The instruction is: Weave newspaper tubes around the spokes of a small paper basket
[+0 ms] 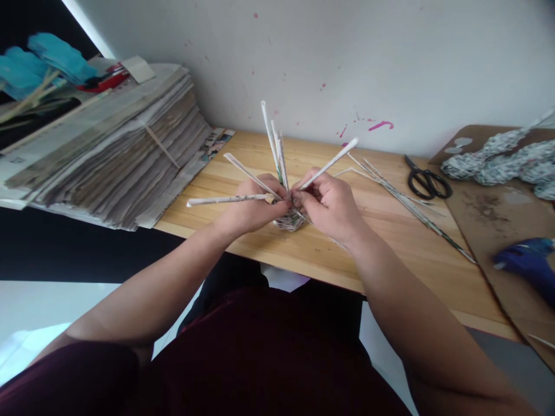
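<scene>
A small woven paper basket (288, 222) sits on the wooden table close to its front edge. Several rolled paper tubes (267, 130) stick up and outward from it, two of them leaning left and one leaning right. My left hand (255, 205) is closed at the basket's left side, fingers pinching the weave among the tubes. From the right, my right hand (325, 199) pinches at the same spot, its thumb and fingers meeting the left fingertips. A thin paper strand trails from beneath the right hand toward the table edge. The exact bit between the fingertips is partly hidden.
Loose paper tubes (407, 205) lie right of my hands, with black scissors (427, 179) beyond. Further right, cardboard (489, 231) carries a blue glue gun (529, 263) and woven paper pieces (498, 156). A tall newspaper stack (117, 150) stands left; a wall closes the back.
</scene>
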`<state>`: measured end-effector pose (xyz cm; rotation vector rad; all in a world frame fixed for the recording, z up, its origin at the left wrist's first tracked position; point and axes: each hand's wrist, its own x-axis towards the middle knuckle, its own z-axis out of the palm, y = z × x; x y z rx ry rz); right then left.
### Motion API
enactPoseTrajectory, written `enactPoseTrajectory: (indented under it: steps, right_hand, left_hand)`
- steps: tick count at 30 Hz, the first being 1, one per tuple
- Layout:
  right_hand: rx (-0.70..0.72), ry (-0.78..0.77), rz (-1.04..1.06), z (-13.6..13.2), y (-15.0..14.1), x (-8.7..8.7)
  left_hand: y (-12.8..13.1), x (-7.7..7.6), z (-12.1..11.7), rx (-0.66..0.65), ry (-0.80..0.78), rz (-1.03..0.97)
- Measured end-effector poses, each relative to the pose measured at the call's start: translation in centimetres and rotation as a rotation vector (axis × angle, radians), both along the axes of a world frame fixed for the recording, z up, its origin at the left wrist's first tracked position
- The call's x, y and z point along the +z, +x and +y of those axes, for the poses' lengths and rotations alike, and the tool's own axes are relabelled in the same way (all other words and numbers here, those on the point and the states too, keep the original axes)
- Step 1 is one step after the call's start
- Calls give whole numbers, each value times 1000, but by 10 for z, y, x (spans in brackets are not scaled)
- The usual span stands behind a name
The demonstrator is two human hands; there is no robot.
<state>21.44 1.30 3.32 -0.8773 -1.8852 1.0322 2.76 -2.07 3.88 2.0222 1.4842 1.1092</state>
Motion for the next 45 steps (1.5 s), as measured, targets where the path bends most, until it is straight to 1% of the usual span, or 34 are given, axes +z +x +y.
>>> enactPoseTrajectory:
  steps: [3, 5, 7, 9, 13, 16, 19, 22, 26, 30, 35, 40, 42, 45]
  right_hand:
    - [73, -180, 42, 4, 3, 0]
    - [111, -202, 41, 6, 5, 1]
    - [128, -166, 33, 7, 5, 0]
    - [138, -180, 60, 8, 4, -1]
    - [129, -387, 192, 6, -2, -4]
    - [93, -468, 243, 5, -6, -5]
    - [71, -451, 243, 4, -9, -6]
    - [54, -401, 215, 4, -10, -7]
    - [37, -338, 139, 4, -7, -5]
    - [64, -415, 97, 3, -3, -3]
    - [47, -525, 166, 4, -8, -6]
    - [26, -479, 163, 4, -12, -11]
    - [31, -485, 146, 4, -9, -9]
    - [48, -495, 84, 2, -1, 1]
  left_hand:
    - [-3, -1, 1, -33, -5, -21]
    - [-5, -2, 1, -76, 11, -36]
    - [-7, -4, 0, -108, 24, -65]
    - [-8, -6, -1, -118, 12, -113]
    - [-9, -8, -1, -146, -18, -204]
    - [-9, -7, 0, -141, -49, -231]
    - [-7, -4, 0, -104, -104, -222]
    - [-3, 1, 0, -51, -121, -200]
    - [-1, 4, 0, -32, -138, -191]
    - [-2, 4, 1, -33, -168, -234]
    - [1, 2, -1, -11, -216, -351]
    - [1, -1, -1, 30, -242, -395]
    - [0, -3, -1, 14, -247, -393]
    - [-3, -5, 0, -8, -226, -359]
